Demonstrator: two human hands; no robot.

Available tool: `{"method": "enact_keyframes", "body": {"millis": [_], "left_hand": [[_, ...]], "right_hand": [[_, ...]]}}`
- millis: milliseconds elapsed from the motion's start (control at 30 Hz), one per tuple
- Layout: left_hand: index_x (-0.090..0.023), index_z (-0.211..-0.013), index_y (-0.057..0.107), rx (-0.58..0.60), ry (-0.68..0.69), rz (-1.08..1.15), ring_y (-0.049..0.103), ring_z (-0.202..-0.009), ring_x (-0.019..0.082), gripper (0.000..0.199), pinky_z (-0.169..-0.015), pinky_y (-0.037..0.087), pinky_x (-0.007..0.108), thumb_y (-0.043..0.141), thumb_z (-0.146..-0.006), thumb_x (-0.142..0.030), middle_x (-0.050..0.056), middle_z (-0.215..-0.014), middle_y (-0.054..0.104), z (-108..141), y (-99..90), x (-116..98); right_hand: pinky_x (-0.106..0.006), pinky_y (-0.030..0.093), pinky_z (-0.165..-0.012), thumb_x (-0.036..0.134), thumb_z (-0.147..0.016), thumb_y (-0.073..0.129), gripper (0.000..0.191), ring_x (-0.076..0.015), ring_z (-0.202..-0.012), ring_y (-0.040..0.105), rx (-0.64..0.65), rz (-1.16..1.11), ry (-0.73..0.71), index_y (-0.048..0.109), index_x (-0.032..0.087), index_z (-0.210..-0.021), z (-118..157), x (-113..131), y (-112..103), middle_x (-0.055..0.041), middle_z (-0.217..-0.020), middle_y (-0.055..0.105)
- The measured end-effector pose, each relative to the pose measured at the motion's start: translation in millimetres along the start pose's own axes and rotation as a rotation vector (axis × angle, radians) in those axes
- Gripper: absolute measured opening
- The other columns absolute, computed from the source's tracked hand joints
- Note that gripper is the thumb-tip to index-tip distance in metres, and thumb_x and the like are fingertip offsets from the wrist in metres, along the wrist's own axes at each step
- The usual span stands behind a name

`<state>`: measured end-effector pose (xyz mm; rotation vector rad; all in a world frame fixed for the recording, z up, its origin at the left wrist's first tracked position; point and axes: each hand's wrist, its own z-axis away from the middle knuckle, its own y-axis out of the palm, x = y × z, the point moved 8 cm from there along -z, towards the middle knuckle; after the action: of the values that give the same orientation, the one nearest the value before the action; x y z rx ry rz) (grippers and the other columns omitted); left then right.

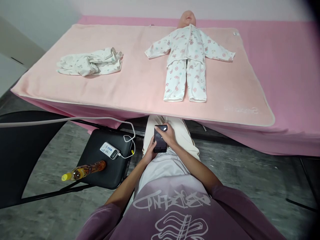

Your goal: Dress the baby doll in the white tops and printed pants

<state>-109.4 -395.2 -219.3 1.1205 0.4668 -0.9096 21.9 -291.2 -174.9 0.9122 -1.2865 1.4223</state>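
Observation:
A dark smartphone (160, 141) rests low over my lap, held between both hands. My left hand (151, 150) grips its lower left side, fingers wrapped around the edge. From the right, my right hand (169, 134) holds the upper part, its thumb across the screen. Beyond the table edge, a baby doll (187, 19) lies on its back in a white patterned top (189, 45) and matching trousers (175, 81), arms spread. To the left is a bunched white patterned garment (91, 62). Neither hand touches the doll or the clothes.
A peach mat (132, 86) covers much of the pink-draped table (287, 76). On my left, a black chair (110, 175) holds a white power bank (109, 150) with a cable (100, 118) and a yellow-capped drink bottle (87, 169).

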Motion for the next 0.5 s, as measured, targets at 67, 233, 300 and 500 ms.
{"method": "enact_keyframes", "body": {"millis": [67, 233, 300, 500], "left_hand": [[-0.029, -0.174, 0.041, 0.004, -0.002, -0.002, 0.054, -0.157, 0.037, 0.088, -0.132, 0.041, 0.054, 0.081, -0.098, -0.048, 0.014, -0.166, 0.059, 0.1, 0.2, 0.0], [-0.031, -0.175, 0.039, -0.010, -0.013, -0.004, 0.048, -0.161, 0.036, 0.090, -0.134, 0.039, 0.053, 0.082, -0.098, -0.049, 0.011, -0.171, 0.054, -0.5, -2.4, 1.5], [-0.032, -0.175, 0.040, -0.014, -0.010, -0.010, 0.047, -0.162, 0.036, 0.089, -0.134, 0.039, 0.053, 0.082, -0.097, -0.049, 0.011, -0.171, 0.053, -1.1, -3.5, 2.0], [-0.032, -0.173, 0.044, -0.007, -0.004, -0.007, 0.049, -0.161, 0.036, 0.087, -0.132, 0.040, 0.053, 0.082, -0.097, -0.050, 0.011, -0.170, 0.055, -2.3, -2.7, 1.7]], "right_hand": [[-0.035, 0.053, -0.081, 0.077, -0.082, 0.082, 0.055, -0.0251, -0.090, 0.072, -0.008, 0.003, -0.003, 0.068, 0.026, -0.098, 0.4, 0.4, -0.5, -0.0011, -0.096, 0.076], [-0.035, 0.053, -0.084, 0.077, -0.090, 0.072, 0.052, -0.0244, -0.091, 0.071, 0.004, -0.036, -0.007, 0.070, 0.026, -0.099, 0.2, -0.2, -1.0, -0.0016, -0.098, 0.076], [-0.035, 0.053, -0.085, 0.077, -0.091, 0.072, 0.051, -0.0246, -0.091, 0.070, 0.008, -0.043, -0.011, 0.070, 0.026, -0.100, 0.3, 0.2, -1.2, -0.0018, -0.098, 0.076], [-0.035, 0.054, -0.086, 0.077, -0.086, 0.078, 0.054, -0.0243, -0.092, 0.071, 0.010, -0.038, -0.008, 0.069, 0.026, -0.101, 1.0, 0.8, -1.6, -0.0018, -0.101, 0.076]]}}
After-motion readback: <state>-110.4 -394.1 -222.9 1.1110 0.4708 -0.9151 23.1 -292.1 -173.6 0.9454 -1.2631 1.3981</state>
